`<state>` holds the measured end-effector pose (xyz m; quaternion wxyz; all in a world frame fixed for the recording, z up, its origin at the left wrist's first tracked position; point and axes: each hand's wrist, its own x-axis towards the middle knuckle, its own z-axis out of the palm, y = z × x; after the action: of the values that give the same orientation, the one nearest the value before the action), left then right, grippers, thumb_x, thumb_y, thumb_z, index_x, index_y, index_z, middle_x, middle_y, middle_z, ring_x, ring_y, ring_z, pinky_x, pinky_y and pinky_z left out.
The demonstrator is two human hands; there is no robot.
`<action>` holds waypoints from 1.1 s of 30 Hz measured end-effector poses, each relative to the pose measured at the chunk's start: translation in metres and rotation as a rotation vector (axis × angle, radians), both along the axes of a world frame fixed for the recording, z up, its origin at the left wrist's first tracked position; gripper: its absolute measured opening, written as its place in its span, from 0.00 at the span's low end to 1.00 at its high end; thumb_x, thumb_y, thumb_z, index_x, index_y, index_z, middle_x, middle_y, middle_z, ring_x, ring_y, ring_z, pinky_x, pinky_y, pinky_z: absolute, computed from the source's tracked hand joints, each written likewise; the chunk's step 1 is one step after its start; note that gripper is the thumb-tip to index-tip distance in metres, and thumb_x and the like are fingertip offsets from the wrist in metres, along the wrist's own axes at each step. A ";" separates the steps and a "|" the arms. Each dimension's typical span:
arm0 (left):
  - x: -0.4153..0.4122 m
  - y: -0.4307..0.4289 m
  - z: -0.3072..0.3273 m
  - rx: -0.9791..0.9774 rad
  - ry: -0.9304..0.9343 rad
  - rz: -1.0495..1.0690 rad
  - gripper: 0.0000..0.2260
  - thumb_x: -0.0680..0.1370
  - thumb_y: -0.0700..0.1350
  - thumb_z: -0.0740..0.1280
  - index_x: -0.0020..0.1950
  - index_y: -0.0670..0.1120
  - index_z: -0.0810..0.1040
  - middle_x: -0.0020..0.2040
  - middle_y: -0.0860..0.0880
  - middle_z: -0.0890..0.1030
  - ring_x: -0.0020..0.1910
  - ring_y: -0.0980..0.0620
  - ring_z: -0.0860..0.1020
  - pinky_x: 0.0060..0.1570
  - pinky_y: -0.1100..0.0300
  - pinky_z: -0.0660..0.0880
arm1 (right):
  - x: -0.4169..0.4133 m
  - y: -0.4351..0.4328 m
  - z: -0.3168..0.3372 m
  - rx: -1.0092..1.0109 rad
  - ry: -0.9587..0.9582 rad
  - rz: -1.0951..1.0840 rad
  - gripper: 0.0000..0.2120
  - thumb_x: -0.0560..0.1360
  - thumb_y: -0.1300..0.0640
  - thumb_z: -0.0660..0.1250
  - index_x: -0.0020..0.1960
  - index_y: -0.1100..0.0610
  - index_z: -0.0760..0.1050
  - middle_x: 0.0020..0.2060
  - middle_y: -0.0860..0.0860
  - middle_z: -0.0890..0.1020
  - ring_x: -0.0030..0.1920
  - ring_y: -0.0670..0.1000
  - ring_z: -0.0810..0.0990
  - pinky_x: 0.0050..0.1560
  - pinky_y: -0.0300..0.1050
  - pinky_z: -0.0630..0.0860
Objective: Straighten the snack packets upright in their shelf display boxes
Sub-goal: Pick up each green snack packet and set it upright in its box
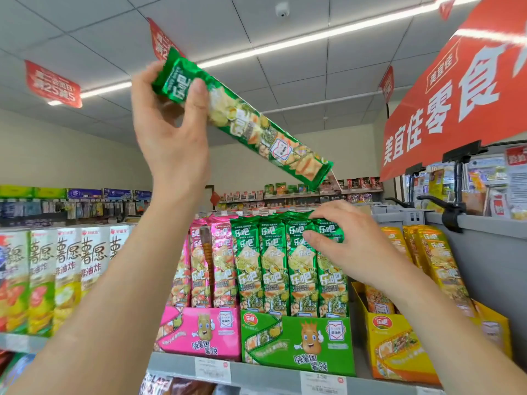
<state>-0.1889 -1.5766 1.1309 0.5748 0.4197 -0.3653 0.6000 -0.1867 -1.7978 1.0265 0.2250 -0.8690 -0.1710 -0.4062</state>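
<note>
One green display box (296, 340) holds upright green packets (273, 266), their tops gripped by the right hand (350, 246), while the left hand (171, 132) grips a loose packet (251, 124) tilted high above; reinsertion judged in hand, next requiring a parted gap and vertical lowering.

Bare left forearm (114, 280); bare right forearm (433, 309)
</note>
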 end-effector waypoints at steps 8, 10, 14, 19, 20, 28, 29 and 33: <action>-0.019 0.029 -0.057 -0.024 0.134 -0.117 0.07 0.76 0.44 0.70 0.52 0.48 0.75 0.42 0.49 0.79 0.42 0.51 0.76 0.41 0.54 0.74 | -0.031 0.025 -0.017 0.347 -0.350 0.223 0.15 0.79 0.51 0.59 0.64 0.48 0.75 0.62 0.42 0.77 0.66 0.42 0.72 0.68 0.41 0.67; -0.023 0.029 -0.074 -0.007 0.159 -0.101 0.06 0.76 0.43 0.70 0.51 0.49 0.75 0.40 0.51 0.80 0.39 0.54 0.76 0.39 0.59 0.74 | -0.051 0.039 -0.030 0.427 -0.216 0.472 0.16 0.78 0.39 0.59 0.62 0.41 0.76 0.55 0.36 0.81 0.58 0.37 0.78 0.56 0.31 0.73; -0.031 0.026 -0.106 0.003 0.192 -0.036 0.06 0.76 0.43 0.70 0.49 0.51 0.74 0.39 0.52 0.78 0.37 0.56 0.75 0.37 0.61 0.72 | -0.070 0.069 -0.073 0.102 0.051 0.346 0.32 0.71 0.24 0.56 0.72 0.30 0.55 0.49 0.30 0.77 0.42 0.33 0.76 0.40 0.31 0.70; -0.040 0.031 -0.133 -0.020 0.358 -0.109 0.06 0.78 0.47 0.65 0.41 0.53 0.72 0.35 0.54 0.70 0.35 0.54 0.66 0.37 0.56 0.64 | -0.076 0.095 -0.123 0.173 -0.008 0.313 0.22 0.74 0.30 0.57 0.66 0.34 0.62 0.33 0.37 0.78 0.29 0.41 0.75 0.30 0.30 0.64; -0.043 0.033 -0.136 -0.026 0.411 -0.214 0.09 0.78 0.48 0.64 0.37 0.53 0.72 0.33 0.53 0.68 0.35 0.53 0.64 0.36 0.55 0.62 | -0.078 0.099 -0.133 0.249 0.032 0.375 0.20 0.74 0.32 0.59 0.64 0.36 0.65 0.30 0.39 0.77 0.26 0.41 0.73 0.28 0.29 0.63; -0.044 0.050 -0.175 0.115 0.644 -0.886 0.20 0.66 0.56 0.77 0.51 0.44 0.83 0.50 0.43 0.82 0.50 0.45 0.78 0.53 0.49 0.74 | -0.105 0.123 -0.178 0.693 0.305 0.735 0.16 0.71 0.39 0.69 0.58 0.37 0.77 0.45 0.47 0.85 0.40 0.44 0.80 0.41 0.32 0.74; -0.044 0.051 -0.179 0.093 0.680 -0.882 0.23 0.64 0.57 0.77 0.51 0.44 0.83 0.49 0.44 0.83 0.47 0.46 0.80 0.52 0.50 0.76 | -0.107 0.124 -0.180 0.713 0.324 0.743 0.15 0.71 0.42 0.68 0.57 0.37 0.78 0.42 0.47 0.84 0.38 0.43 0.79 0.38 0.32 0.73; -0.047 0.051 -0.192 0.022 0.735 -0.858 0.17 0.67 0.57 0.73 0.47 0.45 0.85 0.45 0.47 0.84 0.42 0.50 0.82 0.46 0.54 0.79 | -0.115 0.131 -0.192 0.732 0.365 0.709 0.15 0.71 0.41 0.67 0.57 0.38 0.78 0.42 0.52 0.83 0.39 0.45 0.77 0.39 0.37 0.72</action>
<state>-0.2355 -1.5253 0.9390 0.8523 0.4208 -0.2854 0.1231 -0.3017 -1.6667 0.8346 0.6623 -0.6793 -0.2592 -0.1807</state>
